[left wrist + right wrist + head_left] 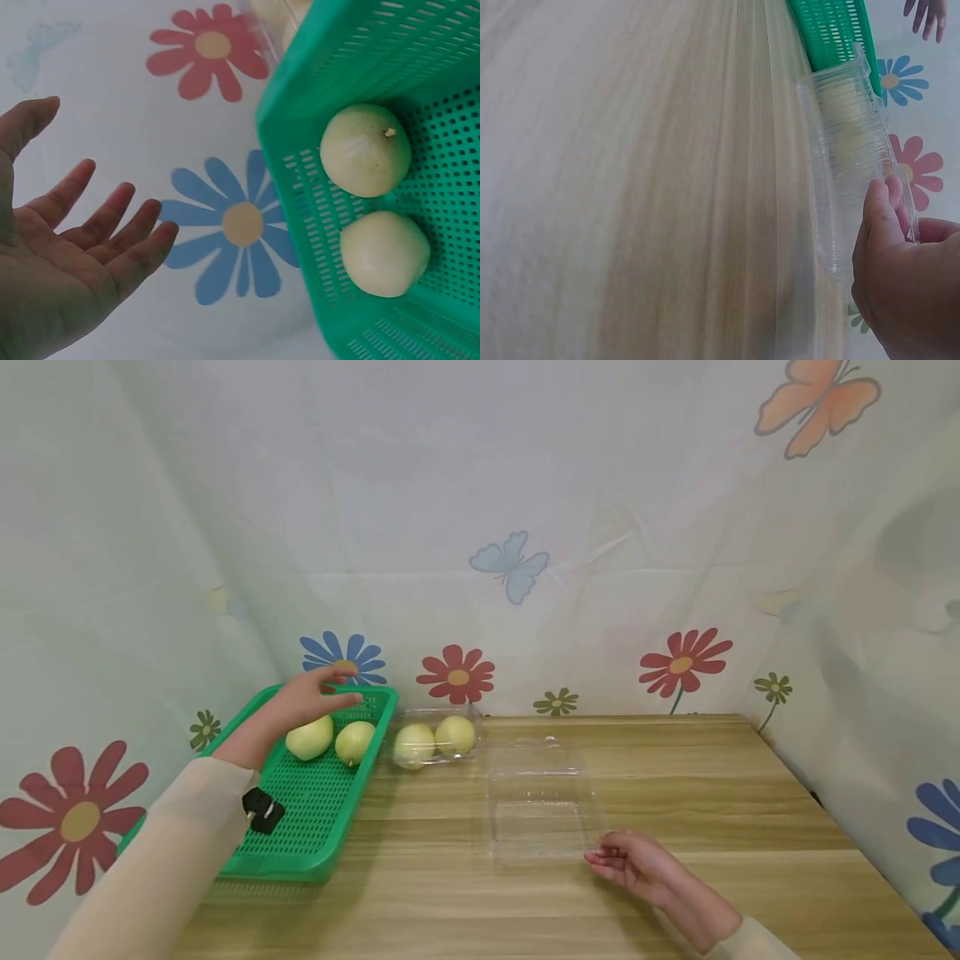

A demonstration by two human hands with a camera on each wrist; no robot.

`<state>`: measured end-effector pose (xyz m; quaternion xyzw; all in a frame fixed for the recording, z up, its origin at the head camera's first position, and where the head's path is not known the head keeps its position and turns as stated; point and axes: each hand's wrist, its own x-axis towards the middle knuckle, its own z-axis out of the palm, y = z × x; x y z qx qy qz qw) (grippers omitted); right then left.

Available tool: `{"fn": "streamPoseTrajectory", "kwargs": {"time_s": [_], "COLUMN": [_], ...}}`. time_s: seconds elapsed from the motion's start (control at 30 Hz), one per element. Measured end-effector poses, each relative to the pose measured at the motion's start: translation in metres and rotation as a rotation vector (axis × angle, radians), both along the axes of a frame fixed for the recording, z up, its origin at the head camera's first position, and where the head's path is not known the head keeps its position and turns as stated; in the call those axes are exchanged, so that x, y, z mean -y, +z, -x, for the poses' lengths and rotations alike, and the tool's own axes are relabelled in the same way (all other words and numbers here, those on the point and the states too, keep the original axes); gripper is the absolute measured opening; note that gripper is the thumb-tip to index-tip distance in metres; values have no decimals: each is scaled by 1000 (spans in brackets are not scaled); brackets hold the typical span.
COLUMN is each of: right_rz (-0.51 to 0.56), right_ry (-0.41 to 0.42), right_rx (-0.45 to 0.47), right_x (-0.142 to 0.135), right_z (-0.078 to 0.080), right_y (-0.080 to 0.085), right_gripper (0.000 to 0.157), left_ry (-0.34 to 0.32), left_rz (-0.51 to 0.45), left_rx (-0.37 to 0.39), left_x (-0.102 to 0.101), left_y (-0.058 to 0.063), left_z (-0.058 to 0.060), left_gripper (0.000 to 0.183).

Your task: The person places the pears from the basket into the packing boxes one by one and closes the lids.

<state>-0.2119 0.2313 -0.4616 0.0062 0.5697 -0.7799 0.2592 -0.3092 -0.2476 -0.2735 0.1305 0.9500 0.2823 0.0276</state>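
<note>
My left hand (315, 695) hovers over the far end of the green basket (341, 835), fingers spread and holding nothing. Beneath it, two pale yellow-green round fruits lie in the basket, the left fruit (310, 739) partly covered by the hand and the right fruit (356, 743) in plain sight. In the left wrist view, that hand (75, 255) is palm up beside the basket. With its thumb and fingers, my right hand (637, 868) pinches the near right corner of a clear plastic clamshell box (540, 839), which has its lid raised and no fruit inside.
A second clear box (471, 717) holding two similar fruits stands between the basket and the back curtain. The wooden table (712, 793) extends to the right. A flower-patterned curtain (600, 635) encloses the back and sides. A black device sits on my left wrist.
</note>
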Motion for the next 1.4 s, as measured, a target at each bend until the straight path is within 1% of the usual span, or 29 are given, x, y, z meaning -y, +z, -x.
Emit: {"fn": "streamPoseTrajectory", "kwargs": {"time_s": [0.13,0.27,0.43,0.57,0.63,0.93,1.0,1.13,1.27,1.4], "right_rz": [-1,-4,-7,-14,-15,-31,-32,-26,-23,-29], "right_ry": [-4,-10,-12,-15,-17,-25,-24,-23,-23,-23], "right_rx": [2,4,3,5,9,14,14,10,9,11], "right_x": [0,0,0,0,0,3,4,5,4,5], "right_z": [0,-1,-1,-1,-1,1,1,2,2,0], "right_y": [1,2,2,0,0,3,3,5,7,6], "right_gripper": [24,23,23,23,23,19,20,21,22,21], "left_ry": [13,53,83,104,118,138,143,134,119,126], "left_rz": [-28,-49,-84,-119,-122,-124,-120,-85,-99,-120], "left_rx": [17,47,124,209,236,298,306,317,351,403], "left_x": [7,14,22,27,28,33,34,35,35,36], "left_y": [-7,-16,-32,-44,-49,-78,-82,-87,-90,-95], "left_z": [12,24,39,45,48,64,67,68,66,62], "left_gripper": [68,70,74,76,77,79,79,81,83,85]}}
